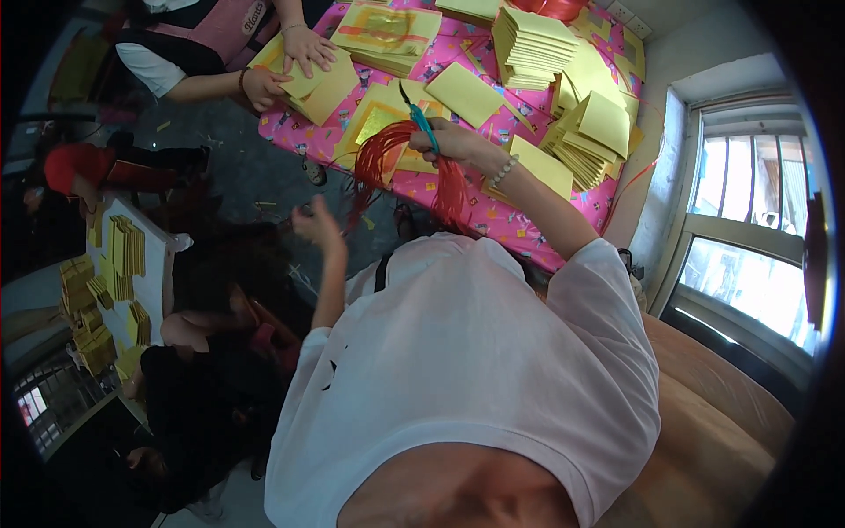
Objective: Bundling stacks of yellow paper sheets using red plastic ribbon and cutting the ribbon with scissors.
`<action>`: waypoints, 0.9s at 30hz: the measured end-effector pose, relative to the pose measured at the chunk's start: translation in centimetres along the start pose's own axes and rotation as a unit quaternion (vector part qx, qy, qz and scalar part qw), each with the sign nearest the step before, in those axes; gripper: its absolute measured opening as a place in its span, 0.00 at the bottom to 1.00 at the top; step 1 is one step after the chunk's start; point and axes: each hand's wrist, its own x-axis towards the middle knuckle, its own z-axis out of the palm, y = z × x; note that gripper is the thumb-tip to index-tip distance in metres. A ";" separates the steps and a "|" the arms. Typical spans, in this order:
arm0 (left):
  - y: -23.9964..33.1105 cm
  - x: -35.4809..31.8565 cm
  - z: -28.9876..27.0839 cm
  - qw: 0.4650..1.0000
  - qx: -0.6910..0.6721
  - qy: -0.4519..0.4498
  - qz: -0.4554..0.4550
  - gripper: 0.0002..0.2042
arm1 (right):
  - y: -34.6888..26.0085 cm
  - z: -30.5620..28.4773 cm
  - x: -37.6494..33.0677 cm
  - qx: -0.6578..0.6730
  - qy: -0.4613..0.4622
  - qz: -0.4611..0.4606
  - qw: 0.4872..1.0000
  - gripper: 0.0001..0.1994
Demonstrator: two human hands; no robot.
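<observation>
Right hand (453,144): fingers closed around teal scissors (423,126) and red strings (382,146), presumably gripped mid-bundle so both ends hang free. Left hand (319,225): fingers loosely parted, seemingly empty.

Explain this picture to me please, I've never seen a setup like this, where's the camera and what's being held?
There's no machine here, just a person's bare hands. The picture comes from a wide fisheye camera on their head, looking down, so edges bend. The right hand holds teal-handled snips and a bundle of red strands. The left hand is off the table's edge, blurred but apparently open, with nothing visible in it. Stacks of yellow paper lie on a pink patterned tablecloth. At the far left, a co-worker's hand rests on more yellow paper.
</observation>
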 end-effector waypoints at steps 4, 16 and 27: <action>4.8 -7.7 2.4 0.838 -0.295 -0.427 0.166 0.30 | 0.0 1.9 2.1 -0.033 0.006 -0.011 0.999 0.13; 8.4 -11.7 3.6 0.821 -0.207 -0.529 0.062 0.20 | -1.4 3.1 2.0 -0.299 0.055 -0.101 0.947 0.26; 13.5 -5.4 -2.7 0.598 -0.453 -0.620 -0.228 0.19 | 3.0 -1.8 0.1 0.066 0.258 -0.123 0.956 0.28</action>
